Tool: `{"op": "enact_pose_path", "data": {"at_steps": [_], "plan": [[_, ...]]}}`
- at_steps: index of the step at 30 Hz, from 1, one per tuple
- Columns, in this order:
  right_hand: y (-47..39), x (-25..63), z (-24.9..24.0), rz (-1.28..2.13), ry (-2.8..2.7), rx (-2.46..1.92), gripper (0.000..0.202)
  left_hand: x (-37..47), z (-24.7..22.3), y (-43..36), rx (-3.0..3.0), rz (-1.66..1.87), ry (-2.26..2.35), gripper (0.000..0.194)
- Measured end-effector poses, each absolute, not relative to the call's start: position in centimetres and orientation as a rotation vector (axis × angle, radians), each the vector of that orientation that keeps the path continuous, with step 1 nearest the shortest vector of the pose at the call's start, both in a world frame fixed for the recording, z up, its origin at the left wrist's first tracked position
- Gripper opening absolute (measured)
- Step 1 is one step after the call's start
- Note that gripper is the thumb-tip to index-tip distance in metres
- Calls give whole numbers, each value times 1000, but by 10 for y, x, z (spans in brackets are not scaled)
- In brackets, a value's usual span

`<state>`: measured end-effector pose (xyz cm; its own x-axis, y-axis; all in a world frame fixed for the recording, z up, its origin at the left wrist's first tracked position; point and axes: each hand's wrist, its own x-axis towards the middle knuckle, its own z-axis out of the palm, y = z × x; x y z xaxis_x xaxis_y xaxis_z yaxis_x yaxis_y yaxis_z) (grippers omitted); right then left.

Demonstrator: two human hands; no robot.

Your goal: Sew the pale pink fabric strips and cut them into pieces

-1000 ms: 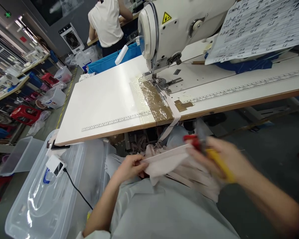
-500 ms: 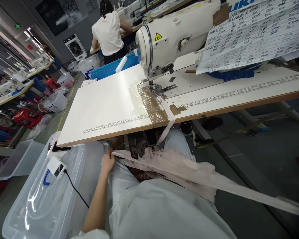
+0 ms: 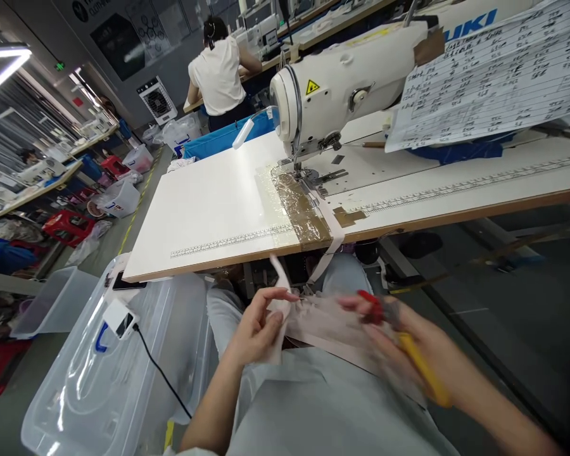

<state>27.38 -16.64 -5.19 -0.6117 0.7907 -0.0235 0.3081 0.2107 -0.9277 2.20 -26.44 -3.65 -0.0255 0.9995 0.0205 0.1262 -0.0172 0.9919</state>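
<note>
My left hand [image 3: 261, 326], thumb and fingers curled together, grips a pale pink fabric strip [image 3: 280, 273] whose end sticks up near the table edge. More of this thin pink fabric [image 3: 320, 323] lies bunched across my lap, between the hands. My right hand [image 3: 408, 342] is closed around what look like thread snips [image 3: 420, 367], yellow along the palm and red near the fingertips; motion blurs them, so the blades cannot be made out. A separate pink band [image 3: 331, 225] runs from the sewing machine [image 3: 308, 101] over the table edge towards my lap.
The white sewing table [image 3: 218, 202] has printed rulers along its front. A lidded clear plastic box [image 3: 80, 380] stands at my left with a small white device [image 3: 118, 318] and cable on it. Handwritten sheets [image 3: 494, 82] hang at right. A person [image 3: 218, 73] sits at another machine ahead.
My left hand has moved right and towards my body with the fabric. My right hand has come into view with the snips. The long fabric length stretching off to the right no longer shows.
</note>
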Motion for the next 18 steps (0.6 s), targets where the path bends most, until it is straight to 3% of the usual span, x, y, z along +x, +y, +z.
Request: {"op": "enact_pose_path", "data": {"at_steps": [6,11,18], "plan": [[-148,192,-42,1614,-2177,-576,18,13,-18,-268,1429,1127,1183,31],[-143,162,-57,1964,-2066,-388,20,3,-18,-270,1300,1086,1113,25],[-131,160,-53,2089,-2127,-299,32,-10,-13,-271,1319,1090,1218,25]]}}
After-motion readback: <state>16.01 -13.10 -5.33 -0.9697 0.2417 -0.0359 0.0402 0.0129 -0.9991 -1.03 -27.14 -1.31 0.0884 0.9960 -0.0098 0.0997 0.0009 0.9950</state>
